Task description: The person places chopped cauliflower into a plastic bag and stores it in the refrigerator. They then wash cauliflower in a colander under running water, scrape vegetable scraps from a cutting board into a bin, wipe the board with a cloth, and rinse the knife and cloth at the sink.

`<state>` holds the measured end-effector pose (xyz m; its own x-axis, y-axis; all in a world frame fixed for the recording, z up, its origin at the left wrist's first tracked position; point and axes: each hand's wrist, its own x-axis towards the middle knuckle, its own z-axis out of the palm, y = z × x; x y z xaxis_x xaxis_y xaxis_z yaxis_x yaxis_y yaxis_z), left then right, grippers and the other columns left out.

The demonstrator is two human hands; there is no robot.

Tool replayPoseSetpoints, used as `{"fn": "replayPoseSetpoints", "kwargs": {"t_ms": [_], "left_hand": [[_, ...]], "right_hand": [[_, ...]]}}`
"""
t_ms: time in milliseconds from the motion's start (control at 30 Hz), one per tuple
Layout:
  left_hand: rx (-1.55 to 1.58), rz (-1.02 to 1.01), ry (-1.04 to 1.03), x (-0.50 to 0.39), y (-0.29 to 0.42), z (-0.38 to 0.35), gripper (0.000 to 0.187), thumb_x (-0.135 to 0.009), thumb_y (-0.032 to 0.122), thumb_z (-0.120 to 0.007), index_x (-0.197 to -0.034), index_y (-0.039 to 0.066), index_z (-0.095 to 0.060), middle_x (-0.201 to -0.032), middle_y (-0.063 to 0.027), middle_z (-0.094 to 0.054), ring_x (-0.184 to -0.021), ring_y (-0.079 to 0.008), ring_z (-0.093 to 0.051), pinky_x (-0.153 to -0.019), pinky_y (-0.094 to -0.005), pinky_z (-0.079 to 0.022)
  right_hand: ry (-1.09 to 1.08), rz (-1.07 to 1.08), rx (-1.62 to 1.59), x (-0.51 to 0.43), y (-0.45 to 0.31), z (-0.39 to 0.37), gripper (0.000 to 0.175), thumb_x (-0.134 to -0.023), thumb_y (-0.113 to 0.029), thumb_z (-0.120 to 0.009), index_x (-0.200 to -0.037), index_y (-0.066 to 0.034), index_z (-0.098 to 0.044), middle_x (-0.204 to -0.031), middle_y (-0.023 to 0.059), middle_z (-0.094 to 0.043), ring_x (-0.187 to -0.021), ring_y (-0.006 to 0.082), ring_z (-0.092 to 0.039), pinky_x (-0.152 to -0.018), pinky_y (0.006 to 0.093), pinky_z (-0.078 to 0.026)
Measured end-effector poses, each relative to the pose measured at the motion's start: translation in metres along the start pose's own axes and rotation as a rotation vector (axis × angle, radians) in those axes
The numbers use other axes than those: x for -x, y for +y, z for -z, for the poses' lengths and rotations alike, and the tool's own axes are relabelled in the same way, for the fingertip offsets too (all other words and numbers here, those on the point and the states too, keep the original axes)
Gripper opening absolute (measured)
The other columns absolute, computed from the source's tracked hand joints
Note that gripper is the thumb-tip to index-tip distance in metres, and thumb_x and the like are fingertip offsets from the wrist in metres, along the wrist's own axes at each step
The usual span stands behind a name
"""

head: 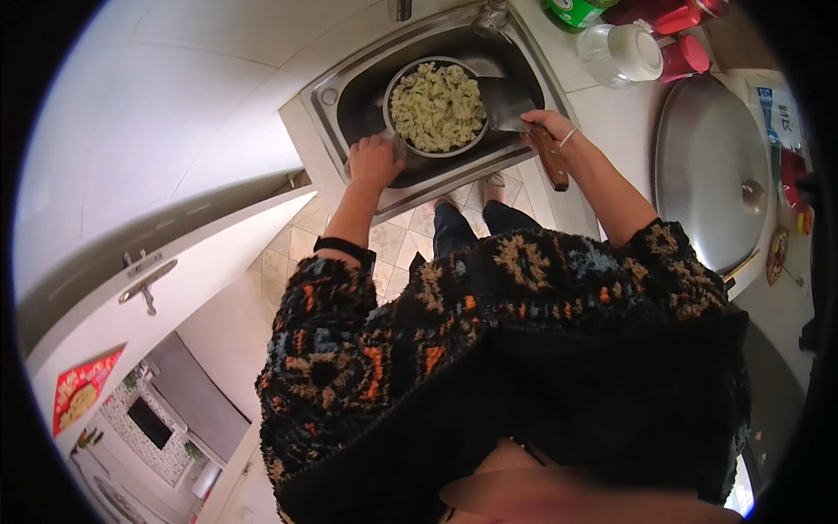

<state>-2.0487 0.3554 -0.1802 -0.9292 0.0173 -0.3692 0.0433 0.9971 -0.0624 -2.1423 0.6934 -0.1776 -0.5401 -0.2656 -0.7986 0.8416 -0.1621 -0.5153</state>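
Note:
A round metal bowl [389,128] full of cut cauliflower florets [437,108] sits in the stainless steel sink [419,196]. My right hand [548,130], at the sink's right side, holds a cleaver [507,108] where the broad blade meets the wooden handle [551,160]; the blade reaches to the bowl's right rim. At the bowl's lower left, my left hand [375,160] has its fingers curled over something greyish by the rim, which I cannot make out. Whether it grips this is unclear.
A faucet [492,14] stands behind the sink. To the right are a lidded clear jar [622,56], a green-labelled bottle [576,12], red containers [684,57] and a large domed metal lid [710,173]. An open door [216,262] is at the left.

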Motion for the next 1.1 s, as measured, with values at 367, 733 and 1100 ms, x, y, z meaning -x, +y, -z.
{"fn": "replayPoseSetpoints", "kwargs": {"t_ms": [367, 733, 1100], "left_hand": [[0.577, 0.112, 0.143, -0.061, -0.011, -0.048, 0.037, -0.076, 0.025, -0.060, -0.102, -0.001, -0.061, -0.100, -0.0215, -0.061, -0.088, -0.0340, -0.060, -0.078, -0.0403, -0.049], [1.209, 0.629, 0.274, -0.083, -0.016, -0.090, 0.036, -0.078, 0.013, -0.060, -0.112, -0.001, -0.059, -0.095, -0.0119, -0.065, -0.085, -0.0236, -0.062, -0.074, -0.0339, -0.047], [1.690, 0.660, 0.302, -0.081, -0.027, -0.094, 0.036, -0.079, 0.010, -0.059, -0.113, -0.003, -0.056, -0.099, -0.0124, -0.063, -0.089, -0.0184, -0.059, -0.078, -0.0287, -0.046]], "right_hand": [[0.269, 0.262, 0.587, 0.002, -0.021, -0.013, 0.018, -0.074, -0.013, -0.062, -0.080, 0.0034, -0.058, -0.069, 0.0152, -0.057, -0.061, 0.0268, -0.059, -0.055, 0.0390, -0.049], [0.418, 0.480, 1.622, -0.055, -0.039, -0.021, 0.025, -0.073, -0.016, -0.055, -0.085, 0.0022, -0.067, -0.091, 0.0258, -0.063, -0.089, 0.0388, -0.061, -0.081, 0.0421, -0.049], [0.418, 0.466, 1.723, -0.090, -0.050, -0.014, 0.025, -0.079, -0.019, -0.056, -0.089, 0.0006, -0.067, -0.096, 0.0229, -0.063, -0.092, 0.0364, -0.061, -0.082, 0.0409, -0.049]]}}
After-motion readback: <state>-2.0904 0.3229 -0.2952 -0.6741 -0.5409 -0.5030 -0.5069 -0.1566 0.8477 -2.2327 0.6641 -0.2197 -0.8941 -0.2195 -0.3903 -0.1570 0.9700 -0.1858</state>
